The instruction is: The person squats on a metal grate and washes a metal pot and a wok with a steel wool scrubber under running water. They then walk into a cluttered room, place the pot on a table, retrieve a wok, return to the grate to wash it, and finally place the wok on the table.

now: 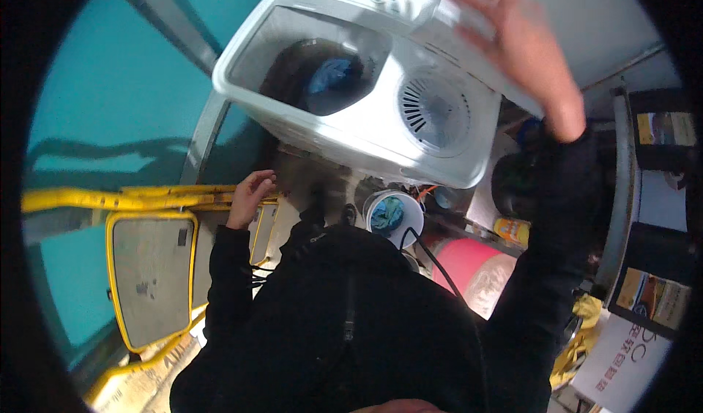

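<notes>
A white twin-tub washing machine [351, 133] stands before me. Blue cloth [332, 75] lies in its dark wash tub on the left. The spin tub [436, 111], on the right, shows a round slotted cover. My right hand [511, 34], blurred, is at the raised lid [453, 15] behind the spin tub, with the lid's edge between thumb and fingers. My left hand [252, 197] hangs lower left of the machine, fingers loosely curled and holding nothing. It is nearest to a yellow metal frame [165, 195].
A white bucket [411, 232] holding teal cloth stands under the machine's front edge. Beside it are a pink container [461, 262] and a yellow container [512, 230]. A yellow-rimmed grey panel [151, 281] stands at left. Cartons [620, 358] and a metal post [623, 193] line the right.
</notes>
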